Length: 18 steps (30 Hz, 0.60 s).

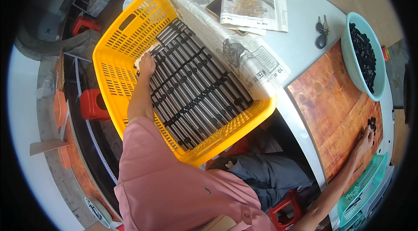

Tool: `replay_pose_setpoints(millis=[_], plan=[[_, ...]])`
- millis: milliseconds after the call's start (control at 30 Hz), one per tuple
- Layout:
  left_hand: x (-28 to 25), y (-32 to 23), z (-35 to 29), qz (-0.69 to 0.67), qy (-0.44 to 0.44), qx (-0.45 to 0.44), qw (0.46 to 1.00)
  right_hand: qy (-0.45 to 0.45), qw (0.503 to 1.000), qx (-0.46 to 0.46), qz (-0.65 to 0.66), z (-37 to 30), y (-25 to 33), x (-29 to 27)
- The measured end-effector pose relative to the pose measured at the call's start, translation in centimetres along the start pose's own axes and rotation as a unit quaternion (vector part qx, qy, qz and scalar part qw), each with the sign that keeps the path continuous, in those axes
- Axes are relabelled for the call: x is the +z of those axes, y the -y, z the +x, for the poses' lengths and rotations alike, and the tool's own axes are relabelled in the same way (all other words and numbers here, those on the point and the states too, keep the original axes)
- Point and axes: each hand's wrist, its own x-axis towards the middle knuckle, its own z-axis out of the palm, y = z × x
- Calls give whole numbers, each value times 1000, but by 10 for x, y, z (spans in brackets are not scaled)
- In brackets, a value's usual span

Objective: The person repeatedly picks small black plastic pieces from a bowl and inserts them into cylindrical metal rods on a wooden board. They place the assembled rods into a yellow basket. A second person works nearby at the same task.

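Note:
A yellow plastic basket holds rows of dark metal rods with black end pieces. Inside it, at the rods' left edge, is my left hand. Its fingers are curled and their tips hidden, so what they grip cannot be made out. A beige strip shows beside these fingers. Far to the right, my right hand reaches over a brown wooden board. Its fingertips are pinched together at a small group of black caps. The closed fingers partly cover the caps.
A pale blue basin full of black pieces stands at the board's far right. Keys and newspapers lie on the white table. A green basket sits below the board. Red stools stand to the left.

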Motion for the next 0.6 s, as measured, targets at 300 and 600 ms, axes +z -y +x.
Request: replay_pose_setpoints(millis=[300,600], plan=[[4,-11,17,-197,109,-88,970,-53,997,24,-42,-27,45,8],[0,43,85,126,-205,-27,970,-59,993,32,-102,-23,48,22]])
